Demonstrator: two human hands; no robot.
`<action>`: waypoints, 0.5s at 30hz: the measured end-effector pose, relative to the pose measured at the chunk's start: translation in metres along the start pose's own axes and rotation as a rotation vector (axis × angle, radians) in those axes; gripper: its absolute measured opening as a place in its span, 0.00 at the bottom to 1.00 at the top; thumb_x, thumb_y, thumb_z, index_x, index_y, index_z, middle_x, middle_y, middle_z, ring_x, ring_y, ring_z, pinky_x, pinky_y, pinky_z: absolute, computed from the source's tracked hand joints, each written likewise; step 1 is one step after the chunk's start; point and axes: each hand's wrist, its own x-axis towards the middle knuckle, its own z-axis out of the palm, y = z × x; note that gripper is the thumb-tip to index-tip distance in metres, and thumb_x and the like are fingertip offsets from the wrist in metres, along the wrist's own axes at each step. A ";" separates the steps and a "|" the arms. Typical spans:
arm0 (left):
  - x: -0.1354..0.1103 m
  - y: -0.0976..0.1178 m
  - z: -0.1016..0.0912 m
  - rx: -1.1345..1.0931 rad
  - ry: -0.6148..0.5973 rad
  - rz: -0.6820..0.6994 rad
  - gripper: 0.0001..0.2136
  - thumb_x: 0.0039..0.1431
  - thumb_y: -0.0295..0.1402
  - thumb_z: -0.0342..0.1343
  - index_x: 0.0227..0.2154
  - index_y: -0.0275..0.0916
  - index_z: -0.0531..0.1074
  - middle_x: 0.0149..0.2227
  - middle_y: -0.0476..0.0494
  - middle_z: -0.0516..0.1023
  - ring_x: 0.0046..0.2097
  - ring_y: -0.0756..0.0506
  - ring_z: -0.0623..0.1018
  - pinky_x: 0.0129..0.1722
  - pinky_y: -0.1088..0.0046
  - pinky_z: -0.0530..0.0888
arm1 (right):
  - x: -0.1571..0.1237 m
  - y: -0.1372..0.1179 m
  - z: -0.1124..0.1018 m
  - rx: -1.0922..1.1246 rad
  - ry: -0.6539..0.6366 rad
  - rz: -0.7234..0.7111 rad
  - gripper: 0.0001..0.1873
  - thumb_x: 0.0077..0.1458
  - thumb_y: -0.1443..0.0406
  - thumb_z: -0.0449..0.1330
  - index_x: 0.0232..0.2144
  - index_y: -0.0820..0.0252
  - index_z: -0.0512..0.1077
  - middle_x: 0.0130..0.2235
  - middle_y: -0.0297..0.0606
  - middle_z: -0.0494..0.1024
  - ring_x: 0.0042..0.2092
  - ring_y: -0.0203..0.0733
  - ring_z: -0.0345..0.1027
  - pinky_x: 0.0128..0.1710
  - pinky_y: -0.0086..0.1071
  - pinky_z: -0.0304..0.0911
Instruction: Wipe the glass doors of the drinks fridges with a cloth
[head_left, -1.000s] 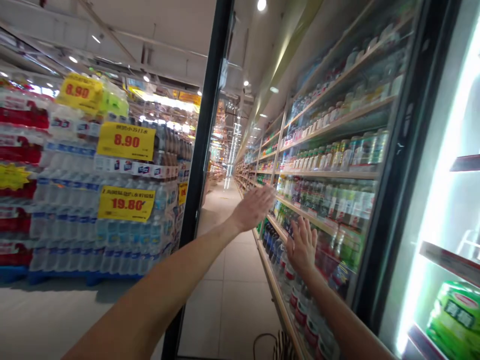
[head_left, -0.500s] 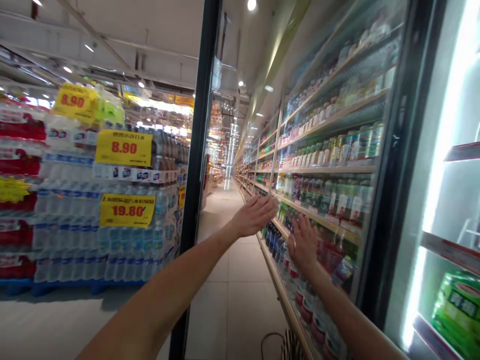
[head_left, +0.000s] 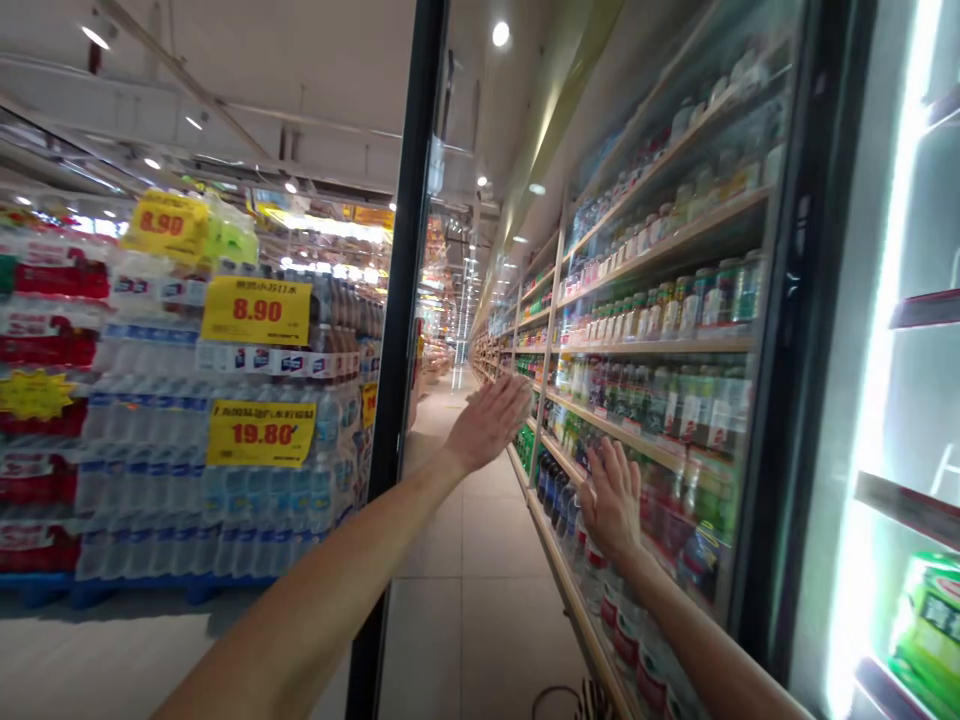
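The glass cooler door (head_left: 592, 350) stands mid-view, its black left edge (head_left: 400, 330) running top to bottom. Before its pane, the person's left hand (head_left: 491, 425) is flat and outstretched, and the right hand (head_left: 615, 500) has its fingers extended; both are bare of any load. Whether either touches the glass cannot be told. Left of the door, open floor (head_left: 112, 650) fronts stacked water bottles (head_left: 150, 490) on blue pallets (head_left: 82, 592). Bottle-lined shelves (head_left: 660, 348) show in the pane; right of the door, a green pack (head_left: 930, 630) occupies the lit cooler.
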 end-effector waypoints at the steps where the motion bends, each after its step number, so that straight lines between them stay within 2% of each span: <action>1: 0.004 -0.003 0.000 -0.017 0.033 -0.072 0.23 0.62 0.31 0.46 0.59 0.31 0.52 0.60 0.33 0.60 0.64 0.42 0.52 0.61 0.59 0.58 | 0.007 -0.009 -0.002 0.067 0.019 -0.012 0.32 0.58 0.68 0.48 0.63 0.53 0.44 0.64 0.46 0.51 0.65 0.51 0.43 0.60 0.55 0.46; 4: 0.010 -0.007 0.003 -0.122 0.068 -0.144 0.26 0.63 0.33 0.44 0.61 0.31 0.45 0.60 0.32 0.60 0.65 0.43 0.51 0.60 0.59 0.60 | 0.037 -0.044 -0.004 0.374 0.048 -0.103 0.32 0.58 0.70 0.45 0.63 0.53 0.42 0.65 0.44 0.48 0.64 0.48 0.44 0.59 0.51 0.52; 7: 0.003 -0.008 0.000 -0.184 0.060 -0.194 0.31 0.62 0.38 0.44 0.62 0.32 0.39 0.61 0.29 0.57 0.65 0.42 0.51 0.59 0.56 0.58 | 0.068 -0.077 0.005 0.568 0.038 -0.115 0.30 0.59 0.68 0.43 0.63 0.56 0.45 0.63 0.44 0.54 0.63 0.44 0.49 0.58 0.45 0.55; 9: -0.010 -0.013 -0.006 -0.150 0.039 -0.247 0.35 0.60 0.43 0.47 0.62 0.32 0.38 0.61 0.28 0.56 0.65 0.39 0.51 0.60 0.51 0.54 | 0.084 -0.093 0.013 0.554 0.058 -0.076 0.27 0.60 0.67 0.43 0.61 0.58 0.49 0.60 0.45 0.59 0.62 0.42 0.52 0.59 0.44 0.55; 12: -0.034 -0.025 -0.018 -0.017 0.008 -0.329 0.40 0.56 0.48 0.51 0.63 0.32 0.39 0.62 0.27 0.53 0.65 0.37 0.49 0.61 0.49 0.47 | 0.106 -0.110 0.025 0.394 0.096 0.008 0.23 0.60 0.65 0.44 0.58 0.60 0.57 0.57 0.45 0.65 0.61 0.44 0.52 0.60 0.46 0.49; 15: -0.052 -0.034 -0.025 0.081 0.003 -0.391 0.40 0.56 0.49 0.49 0.63 0.30 0.40 0.63 0.26 0.51 0.65 0.36 0.47 0.61 0.50 0.46 | 0.125 -0.122 0.035 0.220 0.081 0.045 0.22 0.59 0.62 0.49 0.55 0.61 0.61 0.59 0.46 0.62 0.63 0.48 0.47 0.61 0.49 0.44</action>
